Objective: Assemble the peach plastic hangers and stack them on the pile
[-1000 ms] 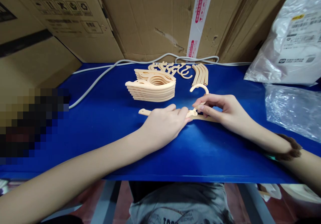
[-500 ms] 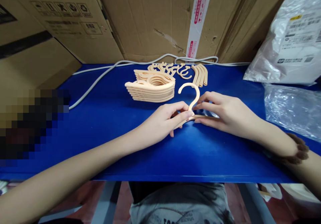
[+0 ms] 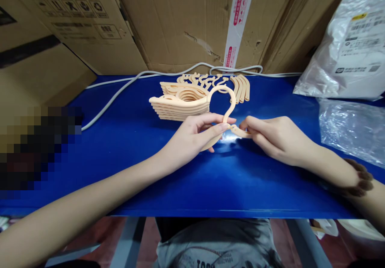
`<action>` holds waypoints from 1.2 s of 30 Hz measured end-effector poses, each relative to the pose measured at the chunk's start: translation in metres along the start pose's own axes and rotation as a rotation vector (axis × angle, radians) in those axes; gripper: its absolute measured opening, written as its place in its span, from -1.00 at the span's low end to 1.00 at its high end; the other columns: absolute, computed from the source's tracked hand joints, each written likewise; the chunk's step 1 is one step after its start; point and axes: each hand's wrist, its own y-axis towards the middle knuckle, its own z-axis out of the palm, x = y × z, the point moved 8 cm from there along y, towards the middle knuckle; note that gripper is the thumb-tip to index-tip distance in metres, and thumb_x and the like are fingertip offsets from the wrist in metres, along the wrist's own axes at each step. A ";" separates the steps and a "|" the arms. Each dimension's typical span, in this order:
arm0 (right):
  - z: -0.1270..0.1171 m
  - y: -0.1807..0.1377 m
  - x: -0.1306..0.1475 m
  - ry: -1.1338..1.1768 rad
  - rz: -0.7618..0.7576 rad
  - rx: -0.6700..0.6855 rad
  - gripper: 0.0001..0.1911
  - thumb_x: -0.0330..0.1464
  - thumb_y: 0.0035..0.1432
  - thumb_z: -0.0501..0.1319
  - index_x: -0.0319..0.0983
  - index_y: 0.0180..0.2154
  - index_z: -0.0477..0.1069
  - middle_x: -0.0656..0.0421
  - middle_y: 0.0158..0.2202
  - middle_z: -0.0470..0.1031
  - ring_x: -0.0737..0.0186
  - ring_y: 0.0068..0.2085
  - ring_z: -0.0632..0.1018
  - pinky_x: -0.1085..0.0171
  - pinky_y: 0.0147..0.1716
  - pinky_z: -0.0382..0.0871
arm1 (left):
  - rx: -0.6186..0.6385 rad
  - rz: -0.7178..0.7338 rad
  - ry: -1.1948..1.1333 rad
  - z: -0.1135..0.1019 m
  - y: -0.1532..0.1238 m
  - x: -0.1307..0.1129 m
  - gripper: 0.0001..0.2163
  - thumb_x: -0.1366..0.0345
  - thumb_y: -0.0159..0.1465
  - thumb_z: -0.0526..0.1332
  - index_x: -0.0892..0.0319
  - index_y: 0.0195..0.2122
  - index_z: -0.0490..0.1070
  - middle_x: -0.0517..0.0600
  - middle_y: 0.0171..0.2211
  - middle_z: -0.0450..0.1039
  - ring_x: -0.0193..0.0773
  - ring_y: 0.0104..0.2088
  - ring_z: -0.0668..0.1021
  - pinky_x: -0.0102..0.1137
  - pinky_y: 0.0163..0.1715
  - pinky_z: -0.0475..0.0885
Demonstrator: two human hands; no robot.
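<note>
My left hand [image 3: 195, 134] is closed around the base of a beige plastic hanger hook [image 3: 232, 97], which curves upward above the fingers. One hanger arm [image 3: 212, 143] runs below that palm, partly hidden by the hand. My right hand [image 3: 275, 138] pinches a second hanger arm [image 3: 239, 131], whose inner end meets the hook's base; I cannot tell if the two are joined. Just behind the left hand stands a stack of folded beige hangers [image 3: 180, 109]. Loose hooks [image 3: 198, 79] and several curved hanger arms [image 3: 242, 88] lie farther back.
Cardboard boxes [image 3: 180, 23] wall off the back and left of the blue table [image 3: 135, 192]. A white cable [image 3: 117, 97] winds along the rear. At right are a plastic-wrapped package [image 3: 349, 55] and a clear plastic bag [image 3: 351, 131].
The hook has risen a little, with both hands. My right fingers have closed from a loose spread into a pinch on the hanger arm, which now angles down to the right.
</note>
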 end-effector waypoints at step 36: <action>-0.008 -0.013 0.030 -0.407 -0.174 -0.147 -0.51 -0.13 0.53 0.00 -0.20 -0.35 0.51 0.25 -0.50 0.58 0.37 -0.53 0.51 0.24 -0.52 0.04 | 0.129 0.007 -0.110 0.011 -0.004 -0.007 -0.77 0.28 0.40 0.25 0.31 -0.04 0.60 -0.16 -0.54 0.35 -0.51 -0.58 0.40 -0.68 -0.62 0.35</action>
